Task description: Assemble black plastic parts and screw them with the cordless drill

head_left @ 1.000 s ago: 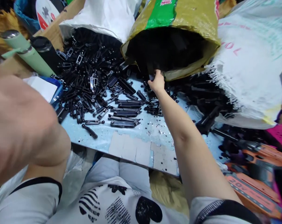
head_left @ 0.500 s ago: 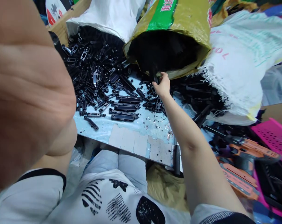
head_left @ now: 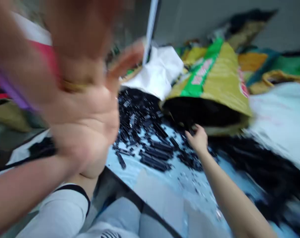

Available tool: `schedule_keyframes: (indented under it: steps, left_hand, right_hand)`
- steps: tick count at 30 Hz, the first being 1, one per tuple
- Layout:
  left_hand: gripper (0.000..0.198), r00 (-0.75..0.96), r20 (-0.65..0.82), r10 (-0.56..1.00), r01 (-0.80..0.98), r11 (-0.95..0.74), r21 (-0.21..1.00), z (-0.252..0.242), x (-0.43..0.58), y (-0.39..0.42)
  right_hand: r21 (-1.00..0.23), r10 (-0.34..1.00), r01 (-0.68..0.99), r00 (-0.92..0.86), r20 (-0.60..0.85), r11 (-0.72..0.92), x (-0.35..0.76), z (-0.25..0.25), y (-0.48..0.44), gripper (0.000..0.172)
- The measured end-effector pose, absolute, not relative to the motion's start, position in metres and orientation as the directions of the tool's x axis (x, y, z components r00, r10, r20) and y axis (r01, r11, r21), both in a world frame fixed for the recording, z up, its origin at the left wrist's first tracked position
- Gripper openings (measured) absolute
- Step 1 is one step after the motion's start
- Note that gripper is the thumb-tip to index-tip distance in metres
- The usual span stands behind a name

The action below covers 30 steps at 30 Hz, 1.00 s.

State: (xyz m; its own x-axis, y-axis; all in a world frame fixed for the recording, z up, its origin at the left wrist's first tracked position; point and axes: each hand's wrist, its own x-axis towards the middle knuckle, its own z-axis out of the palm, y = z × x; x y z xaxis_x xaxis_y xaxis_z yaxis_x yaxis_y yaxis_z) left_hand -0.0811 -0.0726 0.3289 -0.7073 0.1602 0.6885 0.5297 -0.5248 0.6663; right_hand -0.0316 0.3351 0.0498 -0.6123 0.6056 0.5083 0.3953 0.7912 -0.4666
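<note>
The whole view is smeared by motion. My left hand (head_left: 83,122) is raised close to the camera with its palm toward me and fills the left side; its fingers are blurred. My right hand (head_left: 198,138) reaches far out onto the pale blue table (head_left: 165,185), at the mouth of a yellow-green sack (head_left: 214,86). Its fingers bend down among the black plastic parts (head_left: 150,138) heaped there. Whether it holds any of them is hidden. A few long black parts (head_left: 155,158) lie side by side just left of that hand.
A white sack (head_left: 160,72) lies open behind the heap, and another white sack (head_left: 281,122) lies at the right with more black parts (head_left: 259,165) below it. Coloured bags are piled at the back. My knees show under the table's near edge.
The camera has tilted up and swung, blurring everything. My left hand has lifted higher in front of the lens. My right hand stays at the sack's mouth.
</note>
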Motion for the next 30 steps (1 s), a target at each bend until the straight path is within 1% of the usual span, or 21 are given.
schedule_keyframes:
  steps: [2,3,4,8,10,13,15,17,19,20,22,23,24,26,28,30]
  left_hand:
    - [0.059,-0.566,0.822,0.058,0.648,-0.585,0.487,0.341,-0.081,-0.077]
    - [0.059,-0.520,0.854,0.029,0.673,-0.602,0.430,0.342,-0.083,-0.079]
    - [0.057,-0.512,0.859,0.014,0.677,-0.609,0.413,0.340,-0.086,-0.081]
    - [0.037,-0.630,0.777,0.015,0.623,-0.588,0.516,0.319,-0.090,-0.084]
    - [0.029,-0.655,0.754,0.041,0.597,-0.584,0.550,0.308,-0.087,-0.082]
    - [0.026,-0.672,0.727,0.142,0.563,-0.540,0.626,0.295,-0.085,-0.077]
    - [0.027,-0.671,0.707,0.223,0.560,-0.472,0.681,0.282,-0.093,-0.070]
    - [0.025,-0.678,0.688,0.260,0.588,-0.371,0.719,0.263,-0.111,-0.059]
    - [0.023,-0.708,0.653,0.269,0.617,-0.216,0.757,0.235,-0.138,-0.046]
    - [0.023,-0.734,0.618,0.282,0.613,-0.118,0.782,0.220,-0.153,-0.038]
    - [0.020,-0.785,0.517,0.340,0.591,0.164,0.790,0.186,-0.184,-0.021]
    - [0.019,-0.809,0.444,0.385,0.569,0.328,0.754,0.170,-0.198,-0.012]
    - [0.019,-0.828,0.370,0.420,0.549,0.478,0.686,0.155,-0.210,-0.003]
    - [0.023,-0.855,0.245,0.457,0.516,0.699,0.495,0.128,-0.230,0.016]
    - [0.029,-0.881,0.174,0.439,0.473,0.811,0.345,0.106,-0.243,0.035]
    - [0.032,-0.906,0.133,0.403,0.424,0.859,0.288,0.088,-0.252,0.052]
  right_hand:
    - [-0.471,0.622,0.412,-0.597,0.508,0.780,-0.041,0.052,0.341,0.066]
    - [-0.467,0.623,0.418,-0.599,0.504,0.779,-0.047,0.052,0.344,0.067]
    - [-0.463,0.624,0.423,-0.605,0.495,0.779,-0.053,0.053,0.345,0.068]
    - [-0.415,0.613,0.455,-0.644,0.458,0.788,-0.056,0.058,0.338,0.071]
    - [-0.382,0.604,0.469,-0.663,0.443,0.796,-0.051,0.060,0.335,0.070]
    - [-0.349,0.582,0.468,-0.701,0.413,0.812,-0.042,0.060,0.335,0.068]
    - [-0.336,0.564,0.457,-0.724,0.398,0.824,-0.035,0.060,0.336,0.065]
    - [-0.331,0.558,0.454,-0.733,0.388,0.827,-0.025,0.058,0.335,0.060]
    - [-0.337,0.571,0.467,-0.730,0.374,0.818,-0.017,0.054,0.334,0.055]
    - [-0.338,0.586,0.484,-0.727,0.359,0.807,-0.014,0.051,0.335,0.053]
    - [-0.335,0.615,0.522,-0.720,0.320,0.785,-0.010,0.045,0.337,0.052]
    - [-0.334,0.631,0.541,-0.715,0.299,0.772,-0.009,0.041,0.339,0.051]
    - [-0.335,0.646,0.558,-0.709,0.281,0.759,-0.009,0.038,0.341,0.050]
    - [-0.341,0.673,0.588,-0.694,0.253,0.734,-0.012,0.033,0.344,0.049]
    - [-0.345,0.695,0.611,-0.678,0.238,0.713,-0.020,0.029,0.348,0.048]
    - [-0.343,0.723,0.641,-0.651,0.230,0.687,-0.031,0.027,0.352,0.047]
